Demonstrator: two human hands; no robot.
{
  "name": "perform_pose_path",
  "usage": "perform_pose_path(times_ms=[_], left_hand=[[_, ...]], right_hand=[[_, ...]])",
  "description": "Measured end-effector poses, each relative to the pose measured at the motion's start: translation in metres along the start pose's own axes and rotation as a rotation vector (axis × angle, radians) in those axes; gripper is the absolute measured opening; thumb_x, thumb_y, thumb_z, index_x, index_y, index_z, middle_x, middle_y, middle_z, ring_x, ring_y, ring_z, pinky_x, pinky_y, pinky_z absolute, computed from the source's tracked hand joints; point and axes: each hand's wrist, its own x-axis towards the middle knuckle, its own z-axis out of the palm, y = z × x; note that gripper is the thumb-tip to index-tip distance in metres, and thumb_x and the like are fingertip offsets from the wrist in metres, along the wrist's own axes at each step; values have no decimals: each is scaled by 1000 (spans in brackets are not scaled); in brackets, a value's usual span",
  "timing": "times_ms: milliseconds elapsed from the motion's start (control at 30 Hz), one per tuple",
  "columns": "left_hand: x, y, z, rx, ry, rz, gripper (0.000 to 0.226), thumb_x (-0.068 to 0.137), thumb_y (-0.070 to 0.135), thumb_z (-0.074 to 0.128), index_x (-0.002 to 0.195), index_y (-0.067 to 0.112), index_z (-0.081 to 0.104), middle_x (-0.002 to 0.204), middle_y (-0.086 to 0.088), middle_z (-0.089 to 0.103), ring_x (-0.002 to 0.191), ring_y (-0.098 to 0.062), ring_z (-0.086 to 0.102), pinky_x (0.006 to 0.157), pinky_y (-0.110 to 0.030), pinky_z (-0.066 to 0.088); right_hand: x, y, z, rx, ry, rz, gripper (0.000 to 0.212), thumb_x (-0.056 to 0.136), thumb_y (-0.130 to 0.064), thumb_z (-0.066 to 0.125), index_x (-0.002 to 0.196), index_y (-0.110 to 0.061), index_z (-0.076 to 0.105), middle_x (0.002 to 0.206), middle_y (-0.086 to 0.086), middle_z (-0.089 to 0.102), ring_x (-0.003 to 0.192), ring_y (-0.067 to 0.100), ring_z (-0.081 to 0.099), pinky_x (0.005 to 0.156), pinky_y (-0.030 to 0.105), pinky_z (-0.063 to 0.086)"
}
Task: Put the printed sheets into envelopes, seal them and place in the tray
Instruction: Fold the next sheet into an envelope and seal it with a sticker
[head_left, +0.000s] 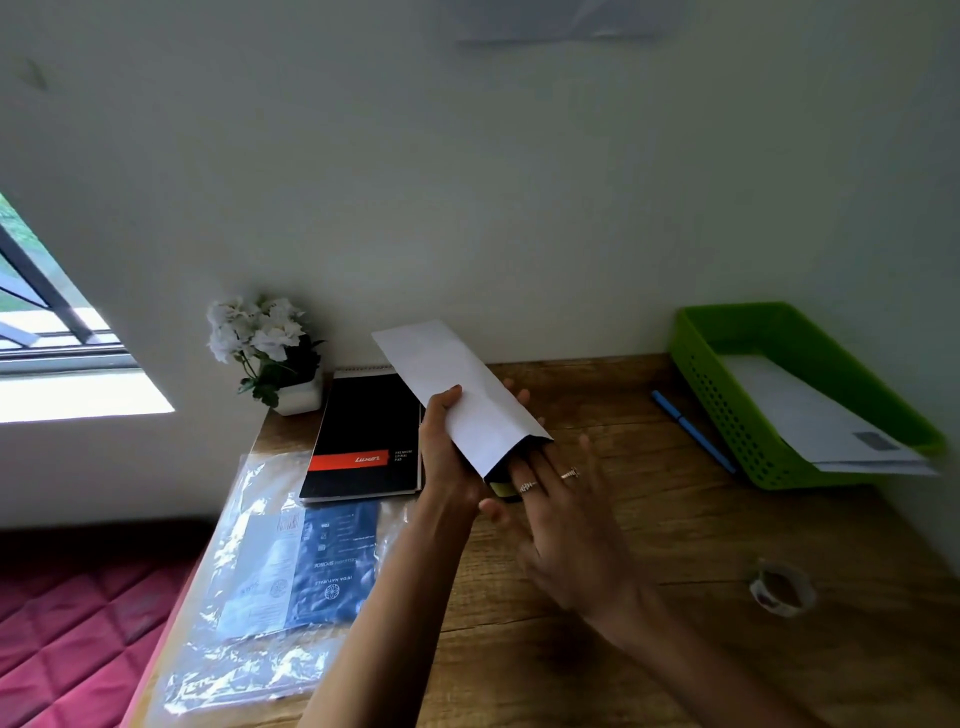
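A long white envelope (457, 389) is held up over the wooden desk (649, 519), its open end pointing toward me. My left hand (447, 447) grips it along its left edge. My right hand (561, 519) has straight fingers, and two of them reach into the envelope's open mouth. A small yellow-green edge shows under the mouth; what it is I cannot tell. The green tray (727, 410) stands at the desk's right back corner with sealed white envelopes (810, 415) lying in it, one end sticking out over the front rim.
A blue pen (691, 428) lies left of the tray. A roll of tape (782, 587) sits at the right front. A black notepad (363, 431), a plastic packet (291, 571) and a pot of white flowers (270, 353) occupy the desk's left side.
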Motion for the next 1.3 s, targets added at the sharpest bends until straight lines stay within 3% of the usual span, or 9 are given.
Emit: perform_pose_path(times_ms=[233, 467, 600, 733, 833, 933, 1033, 1133, 1300], left_hand=[[-2, -11, 4, 74, 0, -58, 48, 85, 32, 48, 117, -3, 55, 105, -16, 63, 102, -32, 60, 98, -53, 40], [-1, -7, -4, 138, 9, -103, 49, 86, 27, 48, 127, 1, 48, 129, -20, 55, 118, -37, 55, 101, -53, 40], [1, -8, -11, 203, 15, -143, 46, 85, 16, 41, 129, 1, 45, 136, -21, 50, 120, -39, 53, 104, -55, 36], [1, -12, -19, 280, -15, -201, 55, 80, 10, 42, 135, 1, 39, 138, -23, 48, 128, -41, 44, 108, -56, 32], [3, -14, -25, 361, 6, -260, 64, 74, 8, 51, 136, 0, 39, 137, -22, 49, 125, -40, 46, 104, -53, 39], [2, -13, -32, 406, 76, -289, 65, 73, 9, 61, 134, 1, 42, 133, -23, 53, 121, -41, 51, 98, -52, 45], [-2, -12, -34, 475, 169, -283, 42, 82, 10, 60, 122, 5, 51, 116, -19, 62, 104, -35, 61, 81, -46, 53], [-5, -11, -36, 494, 223, -292, 40, 82, 12, 61, 121, 7, 50, 112, -18, 61, 102, -34, 61, 77, -45, 54], [-5, -12, -36, 450, 247, -351, 45, 77, 10, 61, 120, 8, 47, 110, -19, 59, 100, -35, 59, 77, -47, 52]], right_hand=[[5, -2, 0, 0, -86, 42, 79, 88, -70, 6, 132, -19, 48, 135, 4, 54, 138, 23, 34, 116, 54, 3], [-17, 9, -5, 30, 193, -60, 50, 93, -57, 34, 112, -19, 61, 110, -2, 68, 110, 13, 58, 105, 47, 38], [-36, 39, 2, 54, 332, -104, 61, 81, -61, 53, 119, -15, 44, 121, 2, 47, 114, 17, 45, 102, 37, 34], [-39, 59, 10, 1, 228, -113, 79, 74, -54, 63, 135, -17, 30, 143, 6, 32, 132, 21, 33, 112, 46, 24], [-38, 64, 12, 50, 169, -98, 54, 84, -39, 54, 133, -21, 39, 143, 1, 40, 134, 16, 33, 110, 50, 30], [-38, 67, 17, 65, 144, -163, 33, 85, -18, 54, 118, -18, 59, 129, 0, 59, 125, 13, 47, 110, 39, 33], [-38, 67, 20, 94, 89, -166, 25, 86, -19, 59, 109, -19, 67, 121, -3, 65, 119, 10, 54, 105, 27, 38], [-34, 61, 17, 205, 31, -70, 25, 89, -30, 50, 104, -22, 68, 121, -5, 64, 119, 4, 49, 100, 25, 43], [-27, 55, 19, 391, 21, 96, 30, 87, -29, 60, 116, -26, 55, 131, -13, 46, 120, -2, 37, 91, 4, 29]])
